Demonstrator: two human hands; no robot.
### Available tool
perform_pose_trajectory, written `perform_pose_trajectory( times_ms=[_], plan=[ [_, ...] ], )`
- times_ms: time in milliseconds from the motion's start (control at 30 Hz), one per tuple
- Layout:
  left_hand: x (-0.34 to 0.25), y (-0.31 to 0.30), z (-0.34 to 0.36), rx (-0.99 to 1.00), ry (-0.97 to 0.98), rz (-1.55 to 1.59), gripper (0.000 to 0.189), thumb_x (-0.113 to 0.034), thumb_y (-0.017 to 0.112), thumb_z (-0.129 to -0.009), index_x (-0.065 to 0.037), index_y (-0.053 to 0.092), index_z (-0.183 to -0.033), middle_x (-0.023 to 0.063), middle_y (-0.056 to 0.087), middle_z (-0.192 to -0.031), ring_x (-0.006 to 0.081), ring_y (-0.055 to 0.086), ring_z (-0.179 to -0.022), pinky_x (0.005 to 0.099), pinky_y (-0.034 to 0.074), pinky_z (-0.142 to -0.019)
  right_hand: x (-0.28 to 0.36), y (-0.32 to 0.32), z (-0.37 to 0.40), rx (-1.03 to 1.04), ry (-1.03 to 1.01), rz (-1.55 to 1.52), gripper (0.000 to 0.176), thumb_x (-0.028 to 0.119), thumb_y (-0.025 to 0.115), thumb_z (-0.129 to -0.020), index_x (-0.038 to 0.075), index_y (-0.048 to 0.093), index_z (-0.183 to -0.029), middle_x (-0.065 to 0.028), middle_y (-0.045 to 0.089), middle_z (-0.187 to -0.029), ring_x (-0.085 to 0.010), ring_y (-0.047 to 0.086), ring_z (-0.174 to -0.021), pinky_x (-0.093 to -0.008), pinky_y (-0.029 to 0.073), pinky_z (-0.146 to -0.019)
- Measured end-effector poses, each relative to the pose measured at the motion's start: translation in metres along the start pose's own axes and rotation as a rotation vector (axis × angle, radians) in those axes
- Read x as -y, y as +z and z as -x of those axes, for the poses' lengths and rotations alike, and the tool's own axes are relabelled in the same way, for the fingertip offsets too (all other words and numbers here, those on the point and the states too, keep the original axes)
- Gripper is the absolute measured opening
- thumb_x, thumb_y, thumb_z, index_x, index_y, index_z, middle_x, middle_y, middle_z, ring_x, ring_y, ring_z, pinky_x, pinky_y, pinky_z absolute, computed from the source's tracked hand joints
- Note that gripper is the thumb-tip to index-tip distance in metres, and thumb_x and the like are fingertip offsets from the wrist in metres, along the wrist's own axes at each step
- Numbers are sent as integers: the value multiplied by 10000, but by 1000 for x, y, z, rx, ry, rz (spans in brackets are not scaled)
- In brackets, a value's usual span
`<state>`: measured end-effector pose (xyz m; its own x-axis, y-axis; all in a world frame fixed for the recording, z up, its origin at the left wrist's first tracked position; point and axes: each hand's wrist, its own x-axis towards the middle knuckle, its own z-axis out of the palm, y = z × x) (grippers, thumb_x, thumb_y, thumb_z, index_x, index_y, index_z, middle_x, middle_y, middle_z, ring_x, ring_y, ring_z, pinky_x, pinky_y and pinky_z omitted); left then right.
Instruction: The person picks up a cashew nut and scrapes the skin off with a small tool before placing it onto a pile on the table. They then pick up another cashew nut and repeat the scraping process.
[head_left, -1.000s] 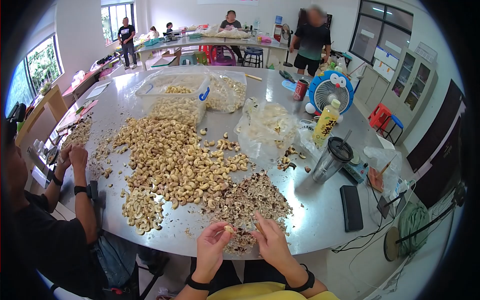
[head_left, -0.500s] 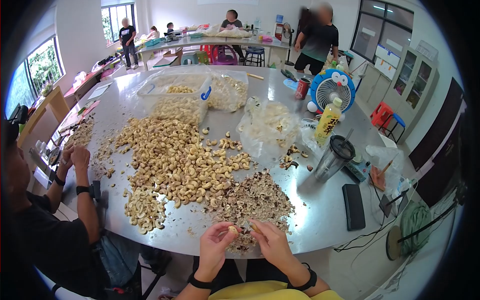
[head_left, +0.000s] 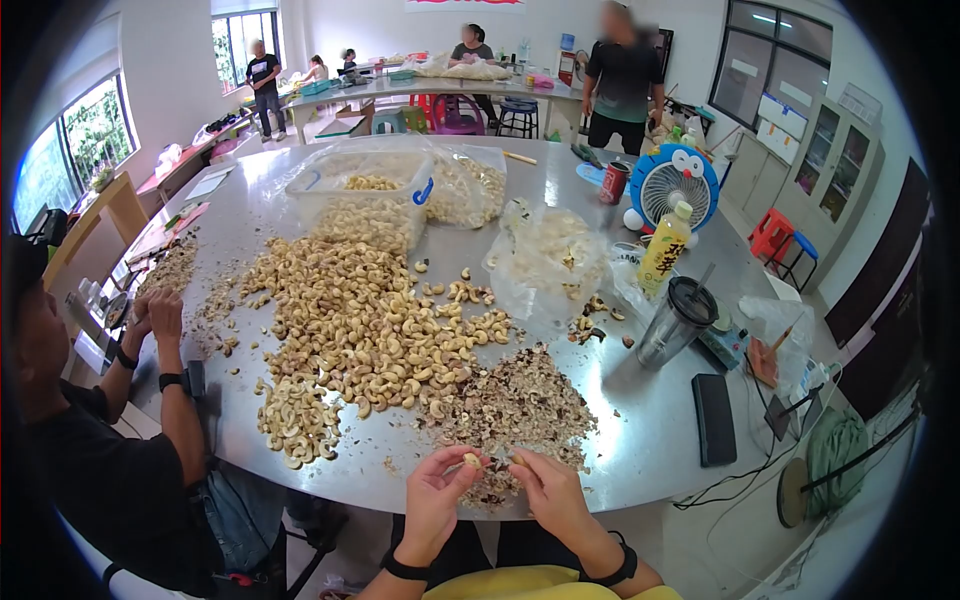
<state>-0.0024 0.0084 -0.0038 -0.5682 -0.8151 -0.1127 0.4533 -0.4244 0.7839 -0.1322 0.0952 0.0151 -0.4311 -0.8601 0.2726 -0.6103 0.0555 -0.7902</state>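
Observation:
My left hand (head_left: 437, 500) pinches a pale cashew (head_left: 472, 460) between thumb and fingertips, over the near edge of the metal table. Close to its right, my right hand (head_left: 552, 492) is closed on a small yellowish piece (head_left: 518, 459), too small to identify surely. A gap separates the two hands. Just beyond them lies a heap of brown and beige skin flakes (head_left: 530, 400). A large pile of cashews (head_left: 360, 310) spreads to the left of the flakes, with a smaller, paler cashew pile (head_left: 298, 420) at its near left.
A co-worker (head_left: 110, 450) sits at the left, hands together. Plastic bags and a clear tub (head_left: 330, 172) stand farther back. At the right are a tumbler (head_left: 675, 320), yellow bottle (head_left: 664, 245), blue fan (head_left: 672, 190), phone (head_left: 713, 420) and cables. Other people are at the back.
The whole view has shifted slightly, moving the table contents right in the frame. My hands stay close together at the same spot, with the right fingertips slightly changed. The standing person has shifted.

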Motion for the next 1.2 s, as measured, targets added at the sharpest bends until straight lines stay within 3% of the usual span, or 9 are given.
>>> perform_pose_trajectory(
  times_ms=[133, 400, 500, 667, 867, 1133, 1200],
  plan=[
    [-3, 2, 1, 3, 3, -5, 218, -14, 596, -809, 37, 540, -1014, 102, 572, -996, 207, 581, -940, 279, 469, -816, 2, -1, 1, -18, 18, 22, 351, 68, 581, -809, 52, 531, -1156, -124, 579, -783, -223, 542, -628, -296, 428, -560],
    [4, -4, 0, 20, 2, -8, 229, -6, 594, -805, 28, 528, -1021, 102, 563, -985, 241, 581, -950, 308, 474, -818, -3, 2, 2, -21, -14, -15, 481, -22, 576, -773, 90, 481, -1231, -138, 533, -901, -232, 540, -743, -285, 447, -628],
    [5, -8, -1, 42, -28, 39, 246, 17, 588, -805, 34, 527, -1043, 83, 556, -984, 202, 586, -949, 263, 466, -817, 0, 1, 1, -17, -18, -21, 502, -46, 576, -757, 86, 479, -1232, -128, 520, -906, -243, 540, -767, -293, 447, -659],
    [2, -6, 0, 15, -17, 8, 242, 14, 582, -810, 36, 523, -1044, 90, 556, -981, 214, 589, -941, 274, 473, -817, 6, 0, 0, -6, -12, -23, 517, -53, 569, -752, 77, 465, -1241, -139, 512, -927, -258, 545, -800, -302, 455, -666],
    [2, -7, 1, 11, -24, -26, 252, 3, 581, -814, 34, 509, -1054, 95, 561, -991, 213, 582, -947, 274, 473, -807, -5, 4, 0, -67, -132, 11, 463, 2, 609, -759, 59, 496, -1204, -128, 510, -902, -231, 534, -737, -281, 449, -601],
    [4, -8, 1, -9, -24, -21, 258, 17, 581, -811, 22, 513, -1059, 70, 551, -1011, 180, 572, -969, 236, 464, -802, 6, 0, -1, -47, -37, -62, 281, 54, 591, -799, 24, 565, -1078, -114, 517, -874, -205, 530, -686, -272, 436, -571],
    [3, -7, 1, -12, -29, -34, 245, 3, 582, -813, 22, 512, -1047, 76, 548, -1001, 206, 567, -972, 271, 467, -808, 6, -1, 0, -54, -12, -74, 234, 65, 582, -810, 12, 572, -1038, -111, 521, -865, -203, 529, -670, -269, 432, -563]
  ],
)
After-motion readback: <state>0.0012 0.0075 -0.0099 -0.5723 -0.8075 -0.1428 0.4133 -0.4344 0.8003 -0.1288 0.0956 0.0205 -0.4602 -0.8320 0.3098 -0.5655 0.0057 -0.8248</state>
